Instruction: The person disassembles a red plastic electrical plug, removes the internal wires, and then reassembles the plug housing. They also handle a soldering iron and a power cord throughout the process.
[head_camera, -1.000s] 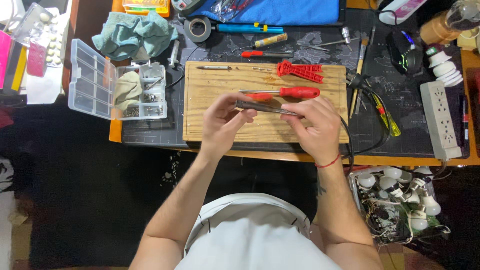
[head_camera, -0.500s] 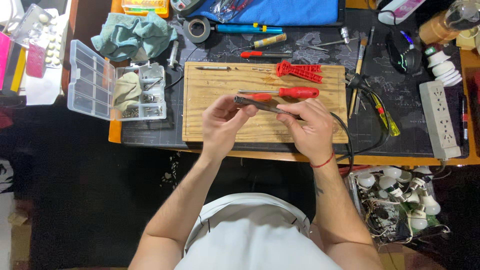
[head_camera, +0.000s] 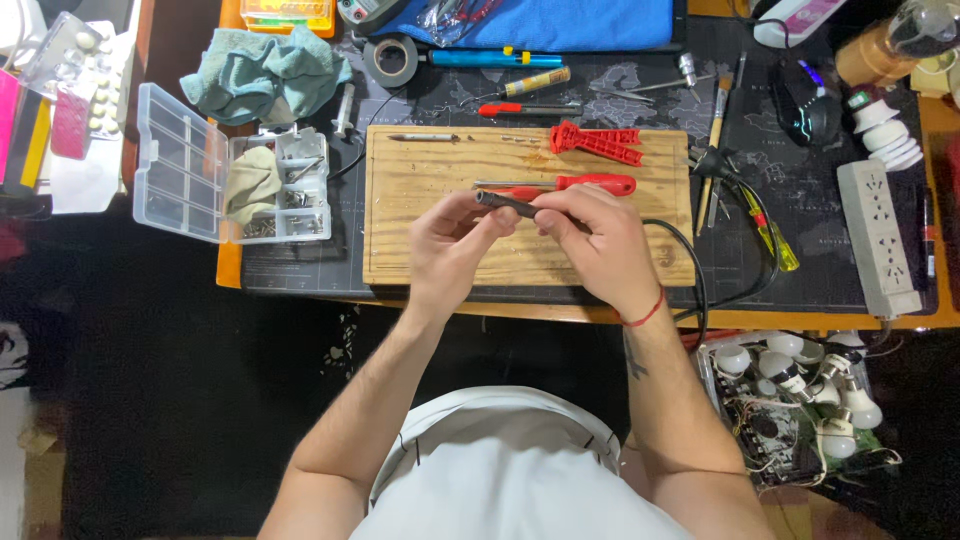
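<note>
At the far left an open clear parts box (head_camera: 230, 175) sits beside a crumpled teal cloth (head_camera: 265, 70), well apart from the work. On the wooden board (head_camera: 420, 245) the left hand (head_camera: 450, 250) has its fingertips pinched on the left end of a dark, slim soldering iron (head_camera: 508, 205), held level just above the board. The right hand (head_camera: 590, 245) is closed around the iron's other end, where a black cord (head_camera: 690, 270) seems to trail off toward the table edge. Just beyond the fingers lies a red-handled screwdriver (head_camera: 570, 185), untouched, with a red plastic clip (head_camera: 598, 140) further up the board. I judge the step in hand to be working on the iron's tip end, twisting or seating it; which way cannot be told. The next move likely calls for a steady right grip while the left fingers turn. A white power strip (head_camera: 880, 235) lies far right.
</note>
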